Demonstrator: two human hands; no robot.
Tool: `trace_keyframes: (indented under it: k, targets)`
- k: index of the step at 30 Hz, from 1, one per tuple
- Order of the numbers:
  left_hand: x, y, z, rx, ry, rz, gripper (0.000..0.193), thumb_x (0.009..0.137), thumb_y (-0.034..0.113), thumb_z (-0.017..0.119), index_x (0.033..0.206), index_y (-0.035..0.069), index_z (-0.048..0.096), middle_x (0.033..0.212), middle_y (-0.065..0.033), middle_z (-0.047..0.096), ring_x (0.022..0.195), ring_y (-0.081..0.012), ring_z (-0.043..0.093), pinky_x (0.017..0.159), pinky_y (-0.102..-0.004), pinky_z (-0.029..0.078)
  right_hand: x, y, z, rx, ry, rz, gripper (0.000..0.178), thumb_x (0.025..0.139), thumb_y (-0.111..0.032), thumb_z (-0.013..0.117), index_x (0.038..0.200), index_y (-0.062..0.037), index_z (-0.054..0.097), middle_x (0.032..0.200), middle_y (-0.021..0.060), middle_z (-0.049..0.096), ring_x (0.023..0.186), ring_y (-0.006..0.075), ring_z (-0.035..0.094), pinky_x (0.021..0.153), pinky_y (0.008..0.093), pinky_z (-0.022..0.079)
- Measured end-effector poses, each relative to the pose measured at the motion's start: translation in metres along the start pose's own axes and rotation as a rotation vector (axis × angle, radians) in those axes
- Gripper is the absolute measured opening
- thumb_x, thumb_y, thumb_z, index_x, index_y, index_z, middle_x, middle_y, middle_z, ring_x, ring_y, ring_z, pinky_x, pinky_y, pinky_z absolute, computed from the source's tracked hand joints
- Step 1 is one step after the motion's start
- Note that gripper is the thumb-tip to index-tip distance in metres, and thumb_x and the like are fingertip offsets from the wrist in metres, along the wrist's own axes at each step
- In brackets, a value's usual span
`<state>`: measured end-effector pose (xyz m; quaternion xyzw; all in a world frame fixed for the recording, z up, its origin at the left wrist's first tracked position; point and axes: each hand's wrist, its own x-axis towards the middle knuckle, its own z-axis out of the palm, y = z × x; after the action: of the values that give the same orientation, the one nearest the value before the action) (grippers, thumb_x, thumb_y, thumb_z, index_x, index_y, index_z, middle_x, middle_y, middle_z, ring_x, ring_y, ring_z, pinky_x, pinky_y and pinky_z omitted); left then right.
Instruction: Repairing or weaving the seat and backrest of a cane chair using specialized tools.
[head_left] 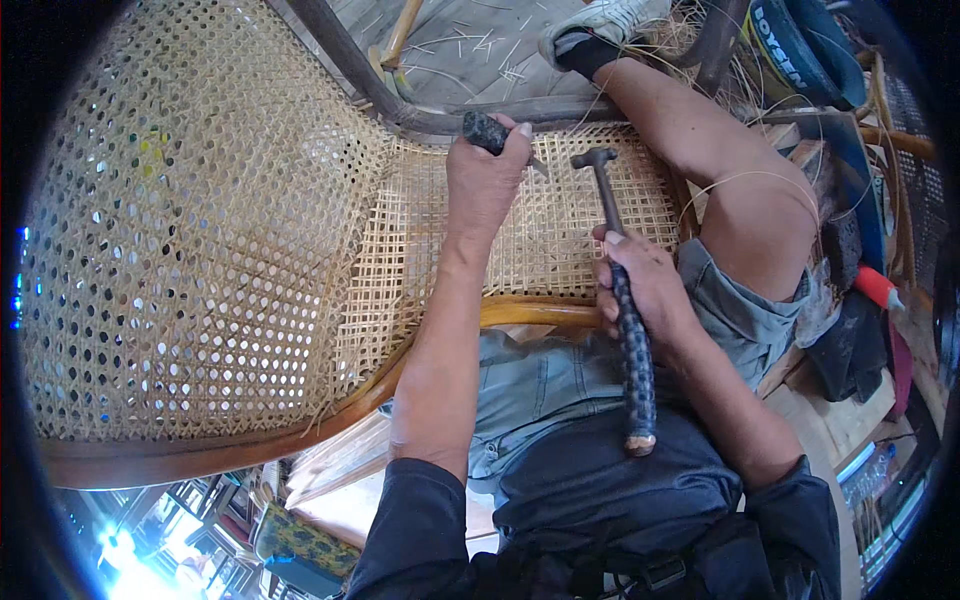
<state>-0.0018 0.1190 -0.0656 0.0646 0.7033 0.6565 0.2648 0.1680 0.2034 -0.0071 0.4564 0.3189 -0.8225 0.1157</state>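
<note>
A wooden chair with a woven cane back [200, 250] and cane seat [560, 210] lies across my lap. My left hand [485, 185] is closed round the dark, mottled handle of a short awl-like tool [484, 131], over the seat's far edge. A narrow metal tip juts from that fist toward the right; its exact shape is too small to tell. My right hand [648, 285] grips a hammer [612, 195] high on its dark wrapped handle. The small steel head points away from me above the weave, right of the metal tip, and apart from it.
The chair's curved wooden rail [540, 313] runs before my lap. Cane scraps [490, 45] litter the floor beyond. Loose strands hang near my bent right leg [720, 150]. A dark blue bucket [805, 50] stands at far right; a red-tipped object [878, 287] lies nearer.
</note>
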Motion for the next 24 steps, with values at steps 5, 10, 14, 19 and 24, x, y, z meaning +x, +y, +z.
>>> trace_keyframes:
  k: [5, 10, 14, 19, 24]
  targets:
    - [0.001, -0.008, 0.008, 0.011, -0.016, -0.029, 0.015, 0.079, 0.014, 0.066, 0.083, 0.003, 0.058, 0.066, 0.0018, 0.055, 0.058, -0.0057, 0.049, 0.053, -0.022, 0.041, -0.002, -0.007, -0.005, -0.007, 0.078, -0.041, 0.039, 0.091, -0.034, 0.05, 0.116, -0.0044, 0.043, 0.067, -0.0002, 0.045, 0.042, 0.009, 0.045, 0.032, 0.0241, 0.039]
    - [0.007, -0.012, 0.014, 0.165, -0.009, 0.011, 0.014, 0.079, 0.014, 0.066, 0.081, 0.003, 0.058, 0.064, 0.0019, 0.055, 0.056, -0.0056, 0.048, 0.051, -0.0229, 0.04, 0.003, -0.001, -0.006, 0.056, 0.092, -0.073, 0.037, 0.091, -0.034, 0.05, 0.113, -0.0056, 0.044, 0.067, -0.0003, 0.045, 0.042, 0.0096, 0.045, 0.033, 0.0252, 0.04]
    - [0.009, -0.005, 0.013, 0.183, -0.059, 0.002, 0.014, 0.079, 0.015, 0.066, 0.079, 0.002, 0.059, 0.061, 0.0015, 0.055, 0.054, -0.0048, 0.047, 0.05, -0.0222, 0.04, 0.006, 0.005, -0.003, -0.015, -0.014, 0.005, 0.031, 0.091, -0.029, 0.049, 0.113, -0.0066, 0.045, 0.067, 0.0004, 0.046, 0.042, 0.0102, 0.045, 0.033, 0.0252, 0.04]
    - [0.017, 0.002, 0.006, -0.024, 0.002, 0.015, 0.015, 0.081, 0.018, 0.065, 0.083, 0.005, 0.058, 0.073, -0.0026, 0.064, 0.048, -0.0041, 0.048, 0.045, -0.0185, 0.041, 0.005, -0.012, -0.008, -0.039, 0.102, -0.045, 0.034, 0.091, -0.028, 0.049, 0.117, -0.006, 0.045, 0.067, 0.0003, 0.046, 0.042, 0.0093, 0.045, 0.033, 0.024, 0.04]
    - [0.015, 0.004, 0.016, 0.034, -0.054, -0.032, 0.012, 0.08, 0.014, 0.065, 0.077, 0.004, 0.058, 0.061, 0.0021, 0.054, 0.049, -0.0049, 0.047, 0.045, -0.0206, 0.038, 0.007, -0.015, -0.014, -0.033, 0.161, -0.071, 0.036, 0.09, -0.03, 0.05, 0.118, -0.0061, 0.045, 0.067, 0.0, 0.045, 0.043, 0.009, 0.045, 0.034, 0.024, 0.039]
